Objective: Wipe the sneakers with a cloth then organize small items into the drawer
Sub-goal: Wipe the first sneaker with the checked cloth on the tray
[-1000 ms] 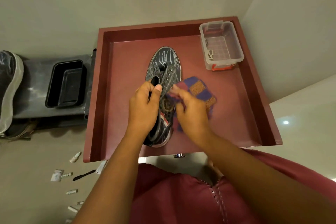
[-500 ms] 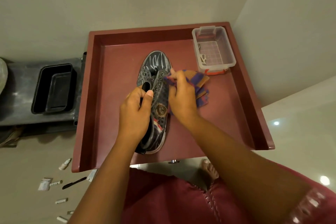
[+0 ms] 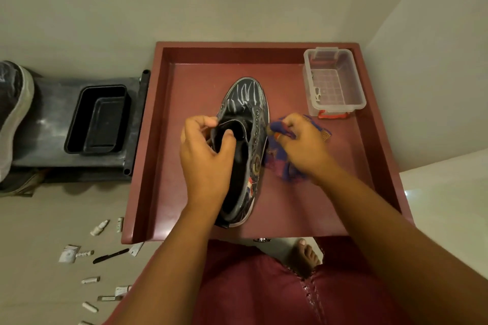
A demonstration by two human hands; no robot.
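A dark sneaker (image 3: 244,103) with pale streaks on its toe lies in the open maroon drawer (image 3: 184,192), toe pointing away from me. My left hand (image 3: 208,158) grips the sneaker's collar, thumb inside the opening. My right hand (image 3: 303,145) holds a bunched blue and orange checked cloth (image 3: 280,166) against the sneaker's right side. A second sneaker (image 3: 13,113) shows at the far left edge. Several small items (image 3: 89,253) lie scattered on the floor to the left of the drawer.
A clear plastic bin (image 3: 335,82) with an orange clip sits in the drawer's far right corner. A black tray (image 3: 97,119) rests on a dark rack left of the drawer. A black knife-like tool (image 3: 111,256) lies among the small items. My bare foot (image 3: 303,256) is below the drawer front.
My right hand has slid with the cloth from the lace area to the sneaker's right side. My left hand moved its grip further into the collar opening. The head camera shifted.
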